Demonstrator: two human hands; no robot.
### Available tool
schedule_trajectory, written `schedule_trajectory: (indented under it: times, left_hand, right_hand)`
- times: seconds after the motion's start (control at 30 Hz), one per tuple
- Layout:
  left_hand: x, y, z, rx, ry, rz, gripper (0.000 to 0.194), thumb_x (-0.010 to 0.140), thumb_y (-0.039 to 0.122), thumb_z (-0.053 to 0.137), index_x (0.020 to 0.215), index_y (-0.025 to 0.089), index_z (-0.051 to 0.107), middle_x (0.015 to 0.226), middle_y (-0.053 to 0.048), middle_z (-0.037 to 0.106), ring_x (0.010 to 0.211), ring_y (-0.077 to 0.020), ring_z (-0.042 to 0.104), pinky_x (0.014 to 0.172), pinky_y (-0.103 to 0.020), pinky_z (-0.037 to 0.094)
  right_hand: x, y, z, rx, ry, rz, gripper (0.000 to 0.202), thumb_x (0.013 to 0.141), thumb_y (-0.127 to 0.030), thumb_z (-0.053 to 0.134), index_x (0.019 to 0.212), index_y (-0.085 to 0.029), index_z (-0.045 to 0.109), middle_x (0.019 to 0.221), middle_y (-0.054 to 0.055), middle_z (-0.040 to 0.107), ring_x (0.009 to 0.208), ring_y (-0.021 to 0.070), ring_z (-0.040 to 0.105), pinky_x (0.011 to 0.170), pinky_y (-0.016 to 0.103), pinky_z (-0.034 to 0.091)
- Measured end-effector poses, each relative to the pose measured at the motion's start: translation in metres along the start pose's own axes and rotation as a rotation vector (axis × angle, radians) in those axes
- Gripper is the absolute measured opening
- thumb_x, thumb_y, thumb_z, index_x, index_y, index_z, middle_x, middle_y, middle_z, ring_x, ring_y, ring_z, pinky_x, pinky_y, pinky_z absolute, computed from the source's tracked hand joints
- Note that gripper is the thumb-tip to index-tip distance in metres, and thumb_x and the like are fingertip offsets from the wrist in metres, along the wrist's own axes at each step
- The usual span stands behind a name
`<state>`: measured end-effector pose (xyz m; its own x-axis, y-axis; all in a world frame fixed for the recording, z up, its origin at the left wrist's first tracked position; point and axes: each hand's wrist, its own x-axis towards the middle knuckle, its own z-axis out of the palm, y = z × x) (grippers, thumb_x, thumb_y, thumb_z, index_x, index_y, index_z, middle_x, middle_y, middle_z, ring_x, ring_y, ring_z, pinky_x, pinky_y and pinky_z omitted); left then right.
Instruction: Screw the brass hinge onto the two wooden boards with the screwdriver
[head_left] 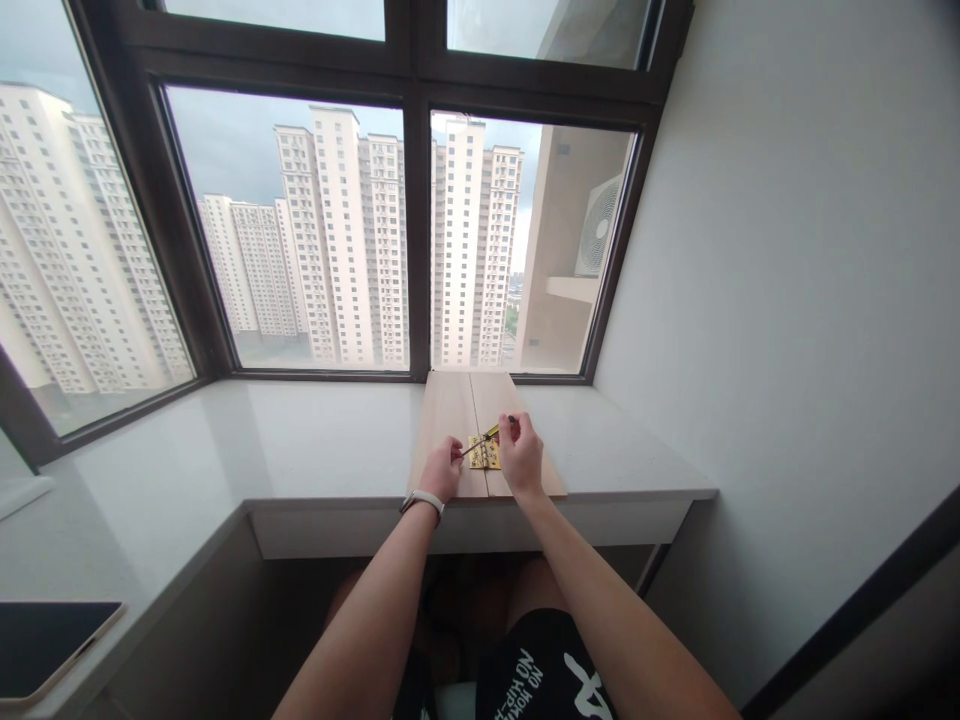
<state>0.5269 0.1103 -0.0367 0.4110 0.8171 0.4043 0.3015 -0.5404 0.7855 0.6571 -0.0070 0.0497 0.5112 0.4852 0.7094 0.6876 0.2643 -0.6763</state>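
Observation:
A brass-coloured hinge [475, 461] with dark holes lies open across the seam between two pale wooden boards [444, 415]. My right hand [521, 457] is closed around a screwdriver [492, 432] with a yellow and black handle, tilted above the hinge. Its thin shaft points left and down to my left hand [442, 470]. There, the left fingers are pinched together at the shaft's tip, beside the hinge's left leaf; whatever small thing they grip is hidden. A watch with a light band [427, 497] is on my left wrist.
The boards rest on a white windowsill counter [337, 440], reaching its front edge. Behind them stands a dark-framed window [418, 240]. A white wall [780, 250] rises on the right. A dark-screened tablet-like device [56, 645] lies at the lower left.

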Motion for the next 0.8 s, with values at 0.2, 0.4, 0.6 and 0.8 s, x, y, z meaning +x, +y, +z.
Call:
schedule_trajectory:
  times: [0.2,0.4,0.6,0.8]
  left_hand:
    - [0.001,-0.003,0.001,-0.037,0.004,0.027,0.021,0.090,0.004,0.060,0.103,0.021,0.062,0.095,-0.006,0.073,0.088,-0.0169,0.069,0.082,-0.028,0.053]
    - [0.003,-0.008,0.002,-0.033,0.008,0.037,0.023,0.089,0.004,0.060,0.103,0.021,0.062,0.092,-0.004,0.071,0.084,-0.0159,0.068,0.080,-0.027,0.052]
    - [0.003,-0.007,0.001,-0.055,0.011,0.041,0.024,0.087,0.004,0.061,0.102,0.022,0.061,0.089,-0.002,0.071,0.079,-0.0148,0.067,0.077,-0.026,0.051]
    - [0.002,-0.004,-0.001,-0.077,0.020,0.044,0.025,0.085,0.006,0.062,0.104,0.022,0.060,0.086,-0.001,0.072,0.078,-0.0156,0.067,0.077,-0.027,0.051]
  right_hand:
    - [0.000,0.000,-0.001,0.010,-0.017,0.000,0.043,0.104,-0.061,0.045,0.096,-0.022,0.062,0.082,0.007,0.071,0.072,0.0231,0.066,0.067,0.031,0.052]
    - [0.015,0.006,0.002,0.032,-0.135,-0.026,0.047,0.105,-0.056,0.042,0.122,-0.020,0.068,0.092,0.009,0.074,0.075,0.0229,0.069,0.070,0.033,0.054]
    - [0.023,-0.003,0.003,0.075,-0.205,-0.022,0.047,0.102,-0.061,0.048,0.118,-0.021,0.068,0.086,0.007,0.074,0.073,0.0227,0.070,0.068,0.033,0.056]
    - [0.026,-0.013,0.007,0.135,-0.231,0.009,0.046,0.097,-0.066,0.056,0.105,-0.022,0.067,0.089,0.009,0.075,0.073,0.0238,0.071,0.064,0.033,0.057]
